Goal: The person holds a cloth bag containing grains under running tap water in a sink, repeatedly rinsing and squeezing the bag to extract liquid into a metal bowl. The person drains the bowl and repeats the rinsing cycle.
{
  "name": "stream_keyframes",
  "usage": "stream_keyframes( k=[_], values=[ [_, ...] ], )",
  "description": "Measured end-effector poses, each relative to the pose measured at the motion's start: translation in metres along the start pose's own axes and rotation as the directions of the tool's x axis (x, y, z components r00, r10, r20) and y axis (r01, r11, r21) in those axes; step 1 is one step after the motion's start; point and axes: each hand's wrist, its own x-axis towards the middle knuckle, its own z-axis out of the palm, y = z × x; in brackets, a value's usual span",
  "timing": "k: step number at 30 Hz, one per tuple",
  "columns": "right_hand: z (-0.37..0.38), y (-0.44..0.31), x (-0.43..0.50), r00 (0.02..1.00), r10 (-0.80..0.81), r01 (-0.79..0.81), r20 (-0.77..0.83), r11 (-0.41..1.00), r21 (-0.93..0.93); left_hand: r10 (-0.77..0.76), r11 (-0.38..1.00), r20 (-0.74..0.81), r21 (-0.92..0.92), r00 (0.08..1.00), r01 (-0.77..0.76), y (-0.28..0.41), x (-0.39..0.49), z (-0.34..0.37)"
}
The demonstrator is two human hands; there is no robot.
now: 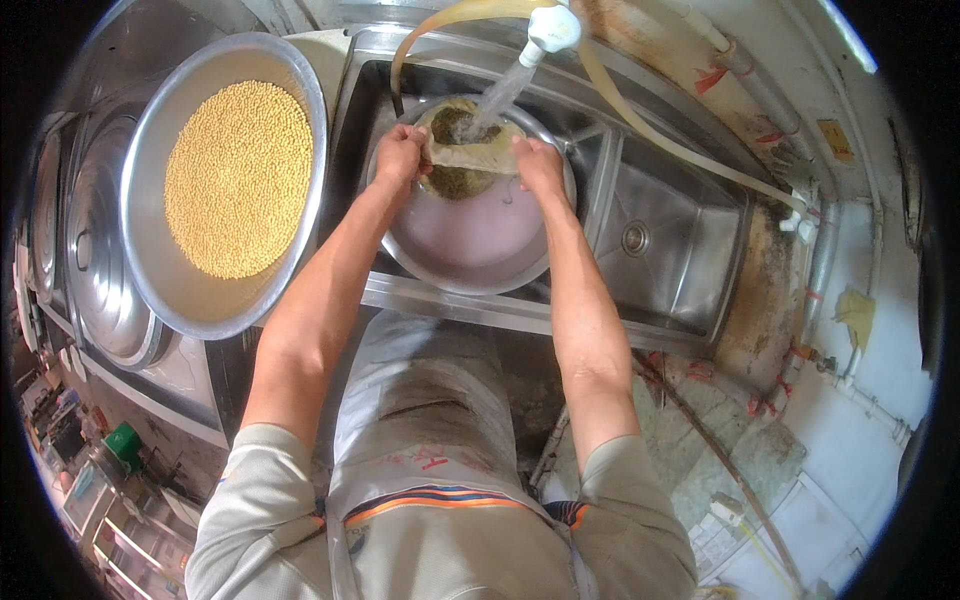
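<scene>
Water runs from a white plastic tap (553,30) into a pale cloth bag (476,157) with dark greenish matter showing inside. My left hand (401,154) pinches the left side of the bag's rim, and my right hand (538,163) grips its right side, so the mouth is spread beneath the stream. Below the bag, partly hidden by it, a round metal basin (480,285) stands in the left sink bowl, holding cloudy pinkish liquid. A thin string hangs from the bag near my right hand.
Left of the sink stands a large metal bowl (142,277) of yellow soybeans (240,180), beside a round metal lid (112,247). A yellowish hose (645,131) arches behind the tap. To the right lies a second sink bowl (660,247) with a drain.
</scene>
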Motion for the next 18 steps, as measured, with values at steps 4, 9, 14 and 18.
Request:
stream_keyframes(
  k=[4, 9, 14, 18],
  values=[
    [-0.001, -0.004, -0.001, 1.000, -0.007, 0.007, 0.000, 1.000, 0.000, 0.015, 1.000, -0.018, -0.004, 1.000, -0.015, 0.002, 0.002, -0.001],
    [-0.001, -0.009, -0.002, 1.000, 0.003, -0.003, -0.008, 1.000, 0.019, 0.031, 1.000, 0.002, 0.004, 1.000, -0.031, 0.004, 0.003, 0.000],
    [0.000, -0.005, 0.004, 1.000, 0.009, -0.010, 0.006, 1.000, 0.026, 0.084, 0.995, -0.040, 0.065, 0.996, -0.082, 0.009, 0.005, 0.004],
    [0.004, 0.003, 0.015, 0.996, -0.076, 0.074, -0.035, 0.996, -0.055, 0.292, 0.922, -0.122, 0.298, 0.949, -0.245, 0.011, 0.006, 0.009]
  ],
)
